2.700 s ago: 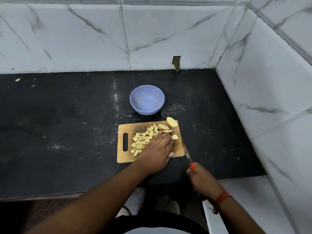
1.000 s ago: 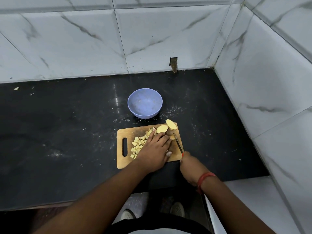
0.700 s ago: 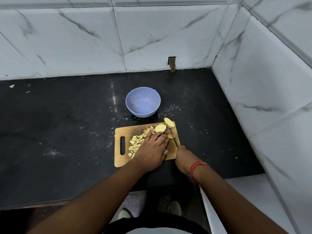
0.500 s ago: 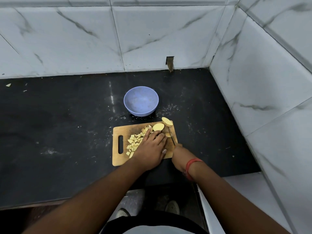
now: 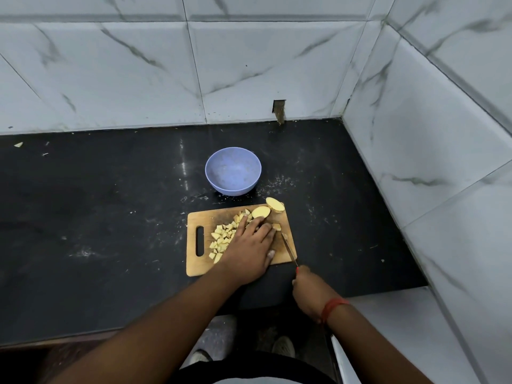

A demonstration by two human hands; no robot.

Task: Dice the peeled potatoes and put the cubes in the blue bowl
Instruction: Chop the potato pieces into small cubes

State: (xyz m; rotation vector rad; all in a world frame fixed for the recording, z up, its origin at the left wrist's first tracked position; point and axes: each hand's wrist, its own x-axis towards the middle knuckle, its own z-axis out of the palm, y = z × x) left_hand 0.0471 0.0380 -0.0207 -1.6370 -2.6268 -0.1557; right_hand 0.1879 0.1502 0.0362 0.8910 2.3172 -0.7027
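A wooden cutting board (image 5: 199, 265) lies on the black counter. Several potato cubes (image 5: 221, 238) are piled on its middle. Two peeled potato slices (image 5: 261, 211) (image 5: 275, 204) rest at its far right corner, and a small piece (image 5: 276, 227) lies by my fingertips. My left hand (image 5: 249, 249) lies flat on the board, fingers spread, pressing down on potato hidden beneath it. My right hand (image 5: 309, 288) grips a knife (image 5: 289, 248) whose blade lies along the board's right edge. The blue bowl (image 5: 233, 171) stands empty behind the board.
White marble-tiled walls close in the counter (image 5: 97, 217) at the back and right. A small potato scrap (image 5: 18, 144) lies at the far left. The counter's front edge runs just below the board; my feet (image 5: 282, 346) show on the floor beneath.
My right hand has drawn the knife back toward me along the board's right side. My left hand stays pressed on the potato. The view has shifted slightly.
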